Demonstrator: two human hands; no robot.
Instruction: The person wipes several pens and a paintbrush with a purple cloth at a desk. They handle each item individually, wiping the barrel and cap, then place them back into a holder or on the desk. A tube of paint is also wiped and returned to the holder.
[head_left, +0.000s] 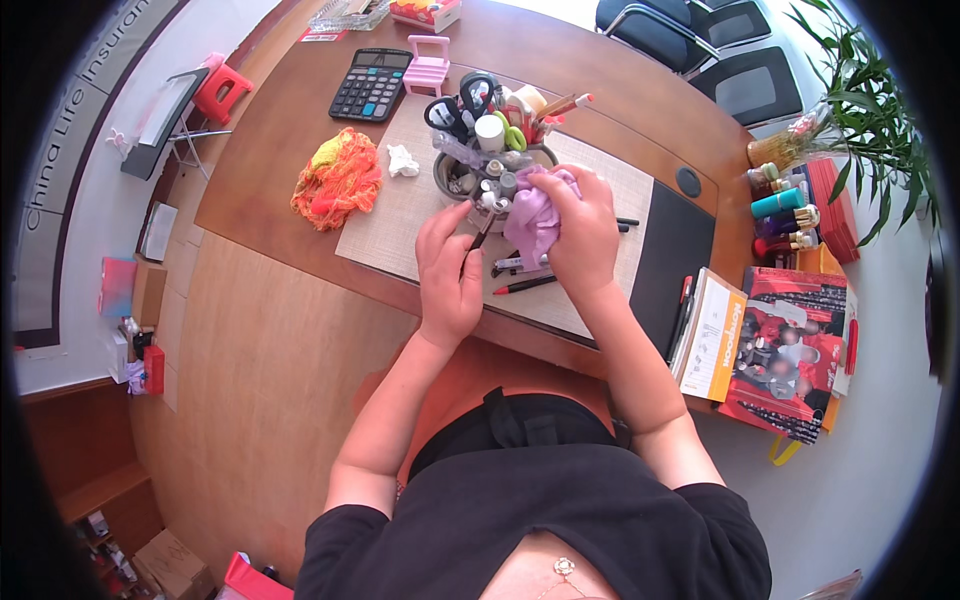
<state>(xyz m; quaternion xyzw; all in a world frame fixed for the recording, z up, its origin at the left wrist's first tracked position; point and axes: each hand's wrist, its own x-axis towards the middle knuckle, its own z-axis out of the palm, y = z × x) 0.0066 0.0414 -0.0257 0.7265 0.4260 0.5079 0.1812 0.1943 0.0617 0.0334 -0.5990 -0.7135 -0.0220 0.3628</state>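
My left hand (451, 274) holds a dark slim pen-like stick (481, 234) by its lower end, tip up at the front of a desk organizer (451, 174). A crumpled purple cloth (534, 217) is gripped in my right hand (585, 225), just right of the stick. Black-handled scissors (445, 116), a white-capped bottle (490, 132), green scissor handles (514, 138) and several pencils (566, 106) stand in the organizer. Below the cloth, a red-tipped black pen (525, 285) and a marker (517, 263) lie on the beige mat (390, 225).
An orange net-like bundle (337, 180), a crumpled white tissue (403, 161), a calculator (370, 85) and a pink toy-chair stand (427, 66) lie left of and behind the organizer. A black pad (675, 247), a notebook (709, 337) and several bottles (780, 202) are at the right.
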